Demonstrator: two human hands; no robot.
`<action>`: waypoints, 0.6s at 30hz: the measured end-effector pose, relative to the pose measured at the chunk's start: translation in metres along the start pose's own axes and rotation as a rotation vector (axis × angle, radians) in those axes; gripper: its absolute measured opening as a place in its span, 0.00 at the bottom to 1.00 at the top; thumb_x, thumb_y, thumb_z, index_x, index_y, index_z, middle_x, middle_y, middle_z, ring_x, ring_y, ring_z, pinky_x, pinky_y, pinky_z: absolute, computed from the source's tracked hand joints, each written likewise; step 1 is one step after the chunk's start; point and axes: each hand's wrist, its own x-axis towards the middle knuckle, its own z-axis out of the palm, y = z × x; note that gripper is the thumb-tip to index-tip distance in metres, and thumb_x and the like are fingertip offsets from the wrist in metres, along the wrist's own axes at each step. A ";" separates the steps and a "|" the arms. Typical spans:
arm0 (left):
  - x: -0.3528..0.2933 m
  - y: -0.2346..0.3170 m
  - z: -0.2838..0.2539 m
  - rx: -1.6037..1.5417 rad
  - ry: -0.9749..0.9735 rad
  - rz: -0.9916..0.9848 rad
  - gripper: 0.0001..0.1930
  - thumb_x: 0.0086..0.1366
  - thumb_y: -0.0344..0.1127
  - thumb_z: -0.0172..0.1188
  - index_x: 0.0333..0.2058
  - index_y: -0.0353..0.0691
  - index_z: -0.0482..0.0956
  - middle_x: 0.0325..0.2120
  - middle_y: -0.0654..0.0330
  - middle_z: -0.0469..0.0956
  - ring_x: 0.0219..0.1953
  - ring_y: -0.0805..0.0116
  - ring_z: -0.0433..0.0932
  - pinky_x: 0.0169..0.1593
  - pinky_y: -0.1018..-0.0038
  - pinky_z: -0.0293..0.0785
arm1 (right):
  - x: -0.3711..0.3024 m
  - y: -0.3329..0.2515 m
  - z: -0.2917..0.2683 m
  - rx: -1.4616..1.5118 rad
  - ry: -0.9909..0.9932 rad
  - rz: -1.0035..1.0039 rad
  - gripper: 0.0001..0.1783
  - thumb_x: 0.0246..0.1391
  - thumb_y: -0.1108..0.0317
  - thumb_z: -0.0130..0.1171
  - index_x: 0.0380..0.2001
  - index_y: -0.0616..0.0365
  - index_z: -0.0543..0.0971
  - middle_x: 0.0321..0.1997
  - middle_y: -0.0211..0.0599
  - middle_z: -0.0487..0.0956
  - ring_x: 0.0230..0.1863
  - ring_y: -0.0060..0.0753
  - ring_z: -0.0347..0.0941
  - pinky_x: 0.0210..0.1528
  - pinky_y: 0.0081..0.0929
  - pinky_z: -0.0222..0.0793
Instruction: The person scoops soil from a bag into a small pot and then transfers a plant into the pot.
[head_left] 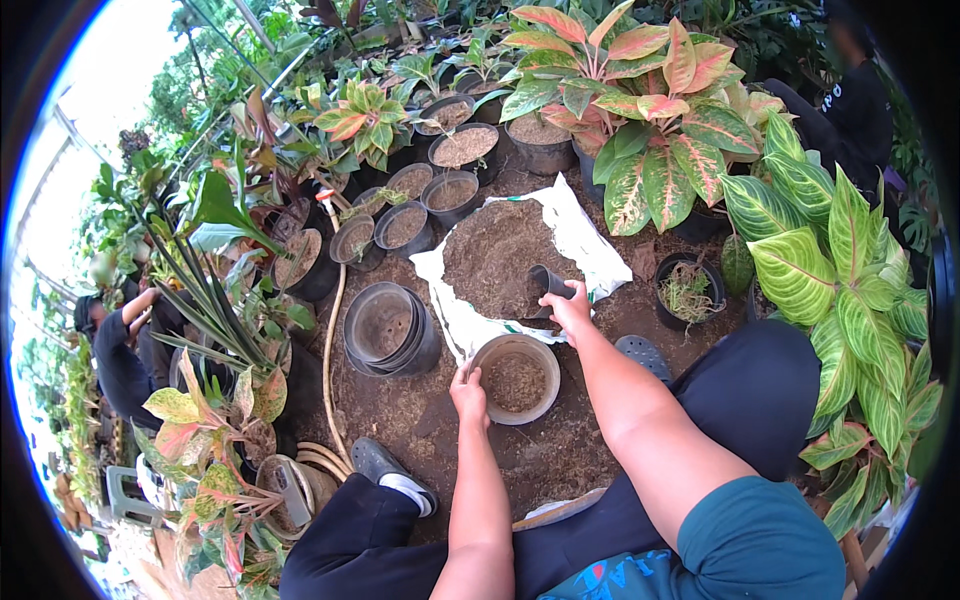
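Left grip [471,396] pinches a grey pot [530,415] by its rim — right grip [572,309] clasps a dark cylindrical scoop [548,281].

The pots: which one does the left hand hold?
The pale-rimmed pot just below the white sack in the picture: the left hand grips its rim, while the stacked pots to its left stand untouched.

Soft daylight, blown-out white glare [115,75] upper left, fisheye-curved edges, black corners

Matt plastic pot [520,417], rough crumbly soil [490,250], creased sack [592,238] (plastic-looking).
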 end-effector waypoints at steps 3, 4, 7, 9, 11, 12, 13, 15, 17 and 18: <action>-0.006 -0.005 -0.007 -0.017 0.029 0.020 0.17 0.74 0.27 0.55 0.59 0.37 0.79 0.51 0.59 0.83 0.52 0.68 0.79 0.57 0.69 0.74 | -0.009 -0.002 -0.001 0.226 -0.093 0.094 0.43 0.45 0.67 0.75 0.63 0.51 0.64 0.58 0.43 0.75 0.54 0.37 0.76 0.48 0.38 0.79; -0.007 -0.007 -0.010 -0.025 0.040 0.026 0.17 0.74 0.27 0.55 0.59 0.37 0.79 0.51 0.59 0.83 0.53 0.68 0.79 0.57 0.69 0.74 | -0.010 -0.003 -0.001 0.253 -0.115 0.118 0.41 0.47 0.66 0.74 0.62 0.52 0.65 0.58 0.41 0.74 0.55 0.36 0.75 0.49 0.37 0.79; -0.010 -0.012 -0.012 -0.139 0.079 0.003 0.17 0.73 0.26 0.52 0.58 0.37 0.79 0.50 0.58 0.83 0.52 0.66 0.80 0.57 0.67 0.75 | -0.013 -0.005 -0.001 0.367 -0.118 0.135 0.44 0.48 0.65 0.74 0.65 0.51 0.62 0.61 0.45 0.72 0.57 0.38 0.74 0.50 0.35 0.79; -0.011 -0.014 -0.015 -0.215 0.106 -0.046 0.17 0.73 0.25 0.50 0.57 0.37 0.79 0.49 0.58 0.83 0.51 0.65 0.80 0.57 0.66 0.76 | -0.013 -0.003 -0.001 0.423 -0.134 0.155 0.41 0.49 0.62 0.74 0.63 0.51 0.64 0.60 0.43 0.72 0.59 0.37 0.72 0.52 0.38 0.77; -0.013 -0.016 -0.015 -0.263 0.122 -0.075 0.17 0.73 0.25 0.49 0.56 0.37 0.79 0.49 0.57 0.83 0.50 0.64 0.81 0.56 0.65 0.77 | -0.012 -0.001 -0.002 0.485 -0.145 0.171 0.39 0.49 0.61 0.73 0.61 0.50 0.65 0.59 0.42 0.72 0.58 0.37 0.71 0.54 0.40 0.76; -0.015 -0.017 -0.017 -0.275 0.135 -0.078 0.16 0.73 0.25 0.49 0.55 0.37 0.79 0.48 0.57 0.83 0.50 0.64 0.81 0.56 0.64 0.77 | -0.014 0.000 -0.001 0.496 -0.147 0.175 0.35 0.51 0.58 0.72 0.58 0.47 0.66 0.57 0.37 0.72 0.57 0.36 0.70 0.54 0.42 0.74; -0.015 -0.017 -0.017 -0.286 0.147 -0.081 0.16 0.73 0.25 0.48 0.55 0.37 0.79 0.48 0.57 0.83 0.49 0.63 0.81 0.56 0.64 0.77 | -0.013 -0.001 -0.003 0.506 -0.162 0.189 0.33 0.51 0.57 0.72 0.57 0.46 0.67 0.56 0.36 0.72 0.56 0.36 0.71 0.53 0.41 0.74; -0.014 -0.018 -0.016 -0.196 0.188 -0.036 0.16 0.71 0.23 0.49 0.54 0.38 0.79 0.47 0.57 0.83 0.48 0.65 0.81 0.54 0.67 0.76 | -0.012 -0.002 -0.007 0.522 -0.194 0.215 0.31 0.52 0.55 0.71 0.56 0.44 0.68 0.55 0.34 0.73 0.53 0.35 0.71 0.51 0.41 0.73; -0.011 -0.019 -0.013 -0.043 0.234 0.042 0.15 0.70 0.22 0.50 0.52 0.37 0.79 0.46 0.58 0.82 0.47 0.67 0.81 0.54 0.69 0.76 | -0.010 -0.003 -0.009 0.496 -0.208 0.228 0.31 0.52 0.47 0.69 0.56 0.41 0.69 0.53 0.32 0.74 0.49 0.34 0.72 0.43 0.38 0.70; -0.012 -0.018 -0.006 0.002 0.268 0.062 0.15 0.69 0.21 0.50 0.52 0.37 0.79 0.45 0.58 0.82 0.47 0.67 0.81 0.54 0.69 0.75 | -0.007 -0.004 -0.013 0.489 -0.207 0.243 0.32 0.52 0.45 0.69 0.56 0.41 0.70 0.52 0.32 0.74 0.48 0.34 0.72 0.42 0.37 0.69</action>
